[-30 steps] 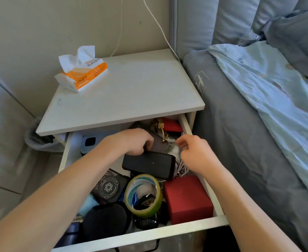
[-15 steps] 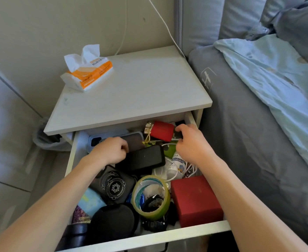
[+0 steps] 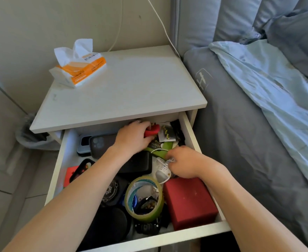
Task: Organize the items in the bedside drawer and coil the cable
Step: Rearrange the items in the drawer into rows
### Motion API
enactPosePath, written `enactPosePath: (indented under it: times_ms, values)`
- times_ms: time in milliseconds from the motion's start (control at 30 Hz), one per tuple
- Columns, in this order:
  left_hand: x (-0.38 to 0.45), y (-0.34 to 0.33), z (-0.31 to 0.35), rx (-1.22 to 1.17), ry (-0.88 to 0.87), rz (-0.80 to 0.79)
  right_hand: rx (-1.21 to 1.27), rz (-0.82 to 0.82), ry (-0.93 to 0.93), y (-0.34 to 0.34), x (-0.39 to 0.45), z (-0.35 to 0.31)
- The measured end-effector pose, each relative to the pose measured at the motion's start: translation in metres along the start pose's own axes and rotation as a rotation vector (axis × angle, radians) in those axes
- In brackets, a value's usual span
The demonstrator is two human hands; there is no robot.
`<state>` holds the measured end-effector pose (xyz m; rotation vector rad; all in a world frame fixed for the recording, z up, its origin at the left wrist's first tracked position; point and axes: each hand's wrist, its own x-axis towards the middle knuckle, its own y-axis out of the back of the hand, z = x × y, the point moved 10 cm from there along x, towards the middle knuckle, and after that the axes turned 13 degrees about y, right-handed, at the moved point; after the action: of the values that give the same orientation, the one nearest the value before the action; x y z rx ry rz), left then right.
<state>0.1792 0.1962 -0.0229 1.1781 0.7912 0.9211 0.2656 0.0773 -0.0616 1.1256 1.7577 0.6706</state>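
The white bedside drawer (image 3: 190, 131) is pulled open and crowded with items. At its back, my left hand (image 3: 133, 137) grips a small red pouch (image 3: 154, 130). My right hand (image 3: 184, 163) is lower, at the drawer's right side, its fingers curled into a tangle of white cable (image 3: 161, 166) that lies over a green packet (image 3: 161, 151). A black phone-like slab (image 3: 136, 165) lies between my forearms. A roll of green tape (image 3: 144, 197) and a red box (image 3: 189, 202) sit near the front.
Phone cases (image 3: 98, 142) lie at the drawer's back left, dark round pouches (image 3: 109, 224) at the front left. A tissue pack (image 3: 80, 66) sits on the nightstand top (image 3: 131, 88). A white wall cable (image 3: 164, 28) hangs behind. The bed (image 3: 249, 124) borders the right side.
My left hand moved from the drawer's left side to the back and took hold of the red pouch. My right hand came down from the pouch to the white cable tangle.
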Motion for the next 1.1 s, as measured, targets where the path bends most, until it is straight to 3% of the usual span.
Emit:
enactPosePath:
  times_ms: [100, 200, 467, 600, 700, 800, 967, 1100]
  values:
    - [-0.016, 0.025, -0.018, -0.100, -0.011, 0.209, -0.057, 0.056, -0.009, 0.006, 0.003, -0.002]
    - [-0.022, 0.033, -0.041, -0.176, 0.045, 0.278, -0.047, 0.107, -0.009, 0.015, 0.007, -0.003]
    - [-0.027, 0.030, -0.059, -0.228, 0.091, 0.292, -0.131, 0.238, -0.154, 0.032, 0.038, 0.008]
    - [-0.026, 0.031, -0.060, -0.195, 0.117, 0.278, -0.275, 0.497, -0.131, 0.063, 0.026, 0.002]
    - [-0.022, 0.031, -0.068, -0.229, 0.201, 0.256, -0.165, 0.667, -0.181, 0.084, 0.012, 0.012]
    - [-0.025, 0.027, -0.065, -0.225, 0.211, 0.250, -0.181, 0.590, -0.138, 0.080, 0.016, 0.010]
    - [-0.027, 0.025, -0.069, -0.314, 0.221, 0.211, -0.108, 0.221, -0.071, 0.028, 0.042, 0.005]
    - [-0.030, 0.009, -0.066, -0.401, 0.138, -0.026, -0.101, 0.208, -0.077, 0.029, 0.042, 0.008]
